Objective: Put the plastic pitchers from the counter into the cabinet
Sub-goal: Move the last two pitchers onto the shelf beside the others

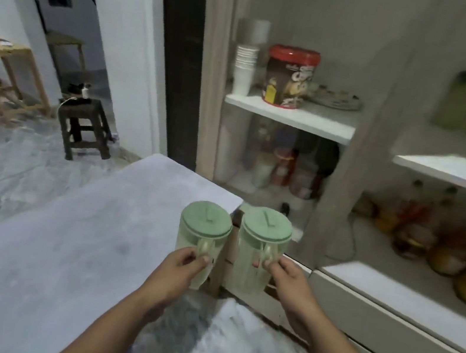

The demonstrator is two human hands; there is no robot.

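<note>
Two pale green plastic pitchers with round green lids hang upright side by side in front of me. My left hand point(182, 264) grips the handle of the left pitcher point(203, 233), which is above the right end of the grey counter point(64, 240). My right hand point(288, 281) grips the handle of the right pitcher point(264, 237), held past the counter's corner, in front of the open cabinet point(290, 115). The cabinet's shelves are white and stand just beyond the pitchers.
On the upper shelf are a stack of white cups point(244, 66), a red-lidded tub point(289, 75) and a plate. Jars fill the shelf below point(282, 169). Bottles and fruit point(444, 244) sit in the right section. A wooden stool point(85, 125) stands on the floor at left.
</note>
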